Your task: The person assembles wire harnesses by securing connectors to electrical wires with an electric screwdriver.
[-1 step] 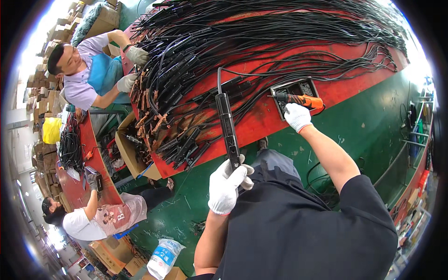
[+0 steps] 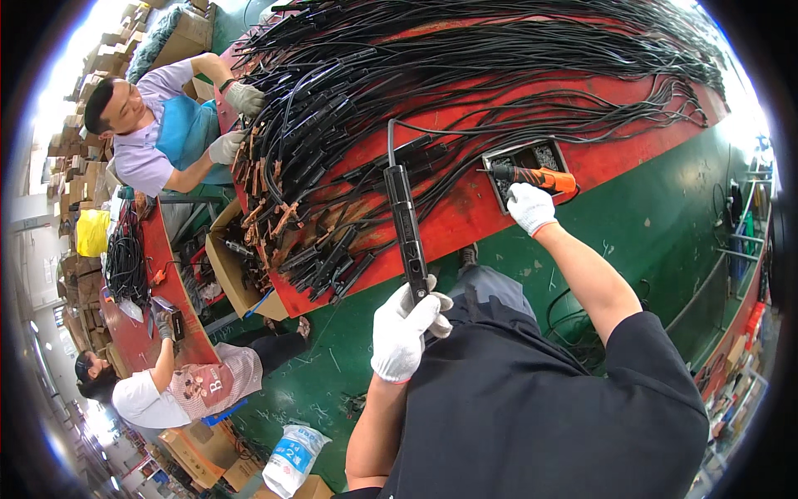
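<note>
Clearly long and slim, the black housing [image 2: 405,220] has a glossy, rounded upper section and a flatter lower one, where dark recesses break the face and a small bright round spot (perhaps a screw head) shows near the bottom end. A dark cable [image 2: 391,143] leaves its top, then bends sharply right across the red table [image 2: 611,162]. It stands tilted slightly left in front of the person, its lower end gripped in the gloved left hand [image 2: 407,333], fingers curled round it. The gloved right hand [image 2: 529,206] is closed about an orange-and-black power driver [image 2: 549,180], held over a compartmented tray [image 2: 493,188] containing small metal pieces [image 2: 544,155].
</note>
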